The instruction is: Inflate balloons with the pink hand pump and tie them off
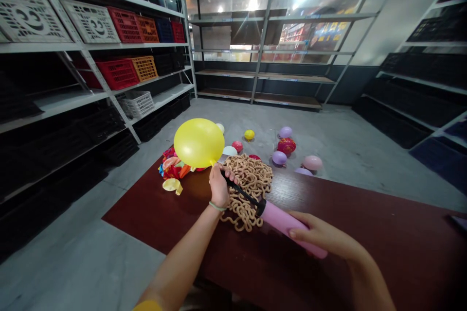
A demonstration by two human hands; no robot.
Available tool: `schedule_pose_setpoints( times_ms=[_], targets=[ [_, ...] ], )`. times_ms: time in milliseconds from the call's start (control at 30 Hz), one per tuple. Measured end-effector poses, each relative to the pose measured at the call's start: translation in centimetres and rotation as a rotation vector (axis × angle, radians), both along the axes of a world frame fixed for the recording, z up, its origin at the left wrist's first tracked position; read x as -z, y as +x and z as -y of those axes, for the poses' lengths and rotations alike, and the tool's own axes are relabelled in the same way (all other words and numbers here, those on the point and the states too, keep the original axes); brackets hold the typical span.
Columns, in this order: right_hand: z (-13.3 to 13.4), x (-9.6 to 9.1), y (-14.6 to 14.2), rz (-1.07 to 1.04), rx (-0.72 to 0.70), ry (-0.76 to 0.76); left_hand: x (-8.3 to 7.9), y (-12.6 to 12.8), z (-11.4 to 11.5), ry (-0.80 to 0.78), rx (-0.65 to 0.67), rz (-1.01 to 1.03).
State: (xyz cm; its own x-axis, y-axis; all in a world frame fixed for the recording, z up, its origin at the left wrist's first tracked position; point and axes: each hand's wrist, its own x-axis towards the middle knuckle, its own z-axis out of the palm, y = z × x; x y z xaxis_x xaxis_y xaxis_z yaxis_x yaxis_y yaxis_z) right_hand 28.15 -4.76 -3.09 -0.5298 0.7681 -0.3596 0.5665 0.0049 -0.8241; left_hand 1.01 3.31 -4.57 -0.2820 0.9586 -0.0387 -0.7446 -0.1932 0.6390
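A large inflated yellow balloon [199,143] stands off the top of my left hand [219,185]. My left hand is closed around the balloon's neck and the black end of a hand balloon pump. From there the pump's black rod runs down to its pink barrel [279,221]. My right hand [315,234] wraps around that barrel, near its lower end. Under the rod, a heap of tan rope-like coils [250,180] covers part of the dark red table [350,214]. A limp pale yellow balloon [171,184] lies to the left of my left hand.
Colourful crumpled balloons [173,167] lie at the table's far left edge. Beyond it, several small inflated balloons, one red [286,146] and one pink [313,163], rest on the grey floor [233,112]. Crate-filled shelves [98,46] stand left; more racks are behind and right.
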Motion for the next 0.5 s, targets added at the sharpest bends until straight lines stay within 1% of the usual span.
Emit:
schedule_pose_setpoints(
  times_ms=[133,333,500],
  targets=[
    [0.0,0.1,-0.3,0.013,0.013,0.014,0.1,-0.1,0.1,-0.022,-0.006,0.018],
    [0.1,0.5,-1.4,0.004,0.002,0.028,0.1,-0.2,0.1,-0.005,-0.038,-0.003],
    [0.0,1.1,-3.1,0.032,0.025,0.106,0.3,0.6,0.4,-0.048,-0.031,-0.024]
  ],
)
